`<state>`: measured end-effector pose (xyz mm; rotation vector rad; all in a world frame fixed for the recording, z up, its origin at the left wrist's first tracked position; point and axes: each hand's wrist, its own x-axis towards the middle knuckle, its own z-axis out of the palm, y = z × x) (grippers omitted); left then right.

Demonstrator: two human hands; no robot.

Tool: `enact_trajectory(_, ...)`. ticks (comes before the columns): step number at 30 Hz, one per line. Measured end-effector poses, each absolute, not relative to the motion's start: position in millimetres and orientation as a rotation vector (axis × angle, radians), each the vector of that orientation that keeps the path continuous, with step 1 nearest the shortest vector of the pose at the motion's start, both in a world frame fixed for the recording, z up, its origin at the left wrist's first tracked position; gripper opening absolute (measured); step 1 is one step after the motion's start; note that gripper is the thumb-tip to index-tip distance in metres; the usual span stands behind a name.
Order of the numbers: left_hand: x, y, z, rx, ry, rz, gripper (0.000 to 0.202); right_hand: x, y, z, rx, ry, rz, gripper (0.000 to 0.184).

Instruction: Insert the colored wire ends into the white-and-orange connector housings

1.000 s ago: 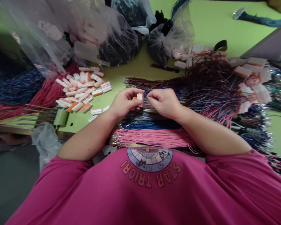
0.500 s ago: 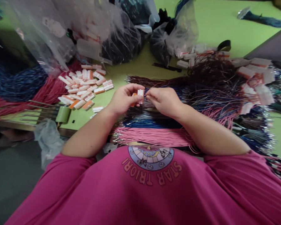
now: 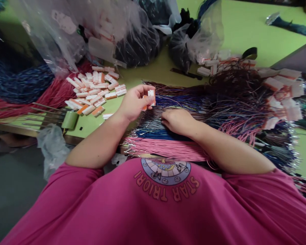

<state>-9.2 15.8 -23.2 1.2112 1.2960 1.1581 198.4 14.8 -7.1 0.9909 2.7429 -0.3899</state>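
White-orange connector [image 3: 151, 93]: left hand [image 3: 134, 102] grip pinches it | right hand [image 3: 177, 121] has dropped away to grey wires [image 3: 153, 119], its grip unclear | hands now working apart

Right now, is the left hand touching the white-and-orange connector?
Touching. The head view shows the left hand gripping the white-and-orange connector, with the thumb laid over part of it and no gap between.

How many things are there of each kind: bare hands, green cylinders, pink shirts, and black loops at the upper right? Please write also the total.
Bare hands: 2, left hand and right hand
Green cylinder: 1
Pink shirt: 1
Black loop: 1
Total: 5
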Motion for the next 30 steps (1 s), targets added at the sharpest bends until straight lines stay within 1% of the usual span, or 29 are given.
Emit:
enact_trajectory(4, -9, 15, -22, 1.243, 1.314, 1.143, 0.032, 194, 16, -10, 0.976, 2.760, -0.416, 0.032)
enact_trajectory(12, -8, 14, -19, 1.233, 1.339, 1.136, 0.031, 198, 24, -3, 1.014, 2.798, -0.531, 0.026)
enact_trajectory(17, -7, 14, -20, 1.215, 1.314, 1.146, 0.031, 191, 19, -10, 0.943, 2.804, -0.458, 0.032)
enact_trajectory(19, -8, 14, -20, 1.207, 1.305, 1.151, 0.031, 189, 17, -10, 0.958, 2.832, -0.461, 0.031)
enact_trajectory(21, -9, 14, -20, 1.207, 1.301, 1.153, 0.032, 189, 17, -9, 1.015, 2.870, -0.533, 0.027)
enact_trajectory(24, -11, 14, -22, 1.225, 1.291, 1.141, 0.033, 192, 22, -2, 1.169, 2.840, -0.775, 0.020)
enact_trajectory(26, -12, 14, -23, 1.233, 1.280, 1.131, 0.033, 197, 26, 3, 1.235, 2.796, -0.927, 0.021)
enact_trajectory(28, -12, 14, -22, 1.231, 1.276, 1.125, 0.033, 203, 30, 9, 1.230, 2.793, -0.953, 0.026)
enact_trajectory(30, -12, 13, -21, 1.218, 1.271, 1.127, 0.033, 211, 33, 17, 1.194, 2.808, -0.883, 0.029)
